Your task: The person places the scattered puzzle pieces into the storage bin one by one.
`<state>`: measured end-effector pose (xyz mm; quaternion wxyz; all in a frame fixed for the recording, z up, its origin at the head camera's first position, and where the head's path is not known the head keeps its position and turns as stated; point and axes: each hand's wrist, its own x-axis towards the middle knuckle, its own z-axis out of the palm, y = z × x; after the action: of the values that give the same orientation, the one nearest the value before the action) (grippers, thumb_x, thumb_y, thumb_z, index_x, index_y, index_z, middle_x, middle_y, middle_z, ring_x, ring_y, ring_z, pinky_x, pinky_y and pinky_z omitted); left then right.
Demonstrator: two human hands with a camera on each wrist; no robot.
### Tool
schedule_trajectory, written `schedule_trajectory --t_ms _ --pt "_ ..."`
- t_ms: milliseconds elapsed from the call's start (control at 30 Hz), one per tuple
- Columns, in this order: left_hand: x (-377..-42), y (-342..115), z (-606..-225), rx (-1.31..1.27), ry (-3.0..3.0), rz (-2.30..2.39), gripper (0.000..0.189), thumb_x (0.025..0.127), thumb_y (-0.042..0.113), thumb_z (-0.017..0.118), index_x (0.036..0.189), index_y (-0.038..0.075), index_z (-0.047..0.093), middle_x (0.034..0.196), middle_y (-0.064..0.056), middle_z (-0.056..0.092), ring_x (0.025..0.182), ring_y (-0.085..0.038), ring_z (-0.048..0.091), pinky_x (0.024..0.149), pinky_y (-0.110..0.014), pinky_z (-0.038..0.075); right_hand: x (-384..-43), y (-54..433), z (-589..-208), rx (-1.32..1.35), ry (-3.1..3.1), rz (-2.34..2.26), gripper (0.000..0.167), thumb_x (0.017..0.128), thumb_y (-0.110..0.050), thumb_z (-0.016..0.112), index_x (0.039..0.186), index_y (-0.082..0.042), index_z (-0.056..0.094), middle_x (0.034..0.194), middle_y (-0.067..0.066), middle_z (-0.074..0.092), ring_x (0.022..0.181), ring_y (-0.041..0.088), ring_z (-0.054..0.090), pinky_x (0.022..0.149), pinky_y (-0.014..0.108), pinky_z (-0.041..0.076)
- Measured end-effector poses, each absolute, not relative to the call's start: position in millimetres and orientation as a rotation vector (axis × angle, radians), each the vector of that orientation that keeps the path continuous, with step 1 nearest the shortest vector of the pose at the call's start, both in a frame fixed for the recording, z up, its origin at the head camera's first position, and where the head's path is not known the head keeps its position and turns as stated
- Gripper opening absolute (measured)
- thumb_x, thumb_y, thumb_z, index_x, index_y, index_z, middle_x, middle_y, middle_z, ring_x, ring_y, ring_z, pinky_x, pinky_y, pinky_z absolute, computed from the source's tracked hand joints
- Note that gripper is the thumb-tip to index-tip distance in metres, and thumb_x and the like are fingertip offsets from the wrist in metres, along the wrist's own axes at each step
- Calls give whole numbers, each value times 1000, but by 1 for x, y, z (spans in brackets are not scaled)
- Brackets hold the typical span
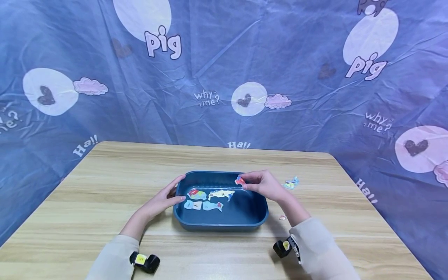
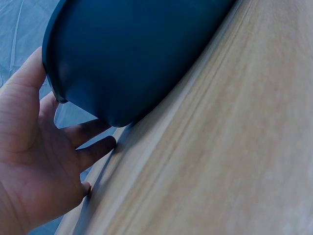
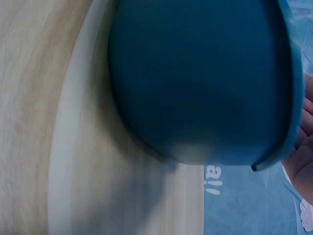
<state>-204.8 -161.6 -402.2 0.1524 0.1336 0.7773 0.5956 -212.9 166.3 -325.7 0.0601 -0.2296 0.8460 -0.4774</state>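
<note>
A dark blue plastic tub point(image 1: 220, 224) stands on the table with several flat, colourful cutouts inside. Among them are a red and yellow one point(image 1: 196, 194), a pale one point(image 1: 221, 194) and two light blue ones point(image 1: 212, 206). My left hand point(image 1: 159, 202) holds the tub's left end, thumb on the rim; the left wrist view shows the fingers point(image 2: 93, 152) spread along its outside. Over the far right part of the tub, my right hand point(image 1: 264, 184) pinches a small red and blue cutout point(image 1: 240, 180). In the right wrist view the tub's wall point(image 3: 205, 88) partly hides that hand point(image 3: 303, 161).
On the wooden table point(image 1: 105, 186), right of the tub, lie a blue and yellow cutout point(image 1: 291, 182) and a small reddish scrap point(image 1: 282, 217) near the right forearm. A blue printed cloth point(image 1: 217, 128) hangs behind the table.
</note>
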Motion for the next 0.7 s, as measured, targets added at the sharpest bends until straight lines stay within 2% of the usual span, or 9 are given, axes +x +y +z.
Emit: schedule_trajectory --t_ms 200,467,700 --pt "-205 -162 -404 389 2236 1707 62 83 27 58 132 41 23 139 -8 19 123 -29 23 96 -51 15 -221 163 -341 -681 2552 -1421 31 76 -5 65 106 3 60 92 11 62 78 15 58 67 24 48" --pt "-206 -161 -403 393 2234 1698 62 84 27 56 134 38 22 140 -9 17 124 -31 21 97 -51 15 -221 157 -347 -690 2520 -1457 29 75 -2 64 103 4 60 89 10 63 79 16 58 69 26 47" --pt "-206 -162 -402 410 2235 1693 62 84 27 56 135 35 21 140 -13 16 124 -34 19 96 -53 13 -222 154 -349 -698 2498 -1477 30 74 0 64 103 9 58 91 14 62 80 19 59 69 26 48"
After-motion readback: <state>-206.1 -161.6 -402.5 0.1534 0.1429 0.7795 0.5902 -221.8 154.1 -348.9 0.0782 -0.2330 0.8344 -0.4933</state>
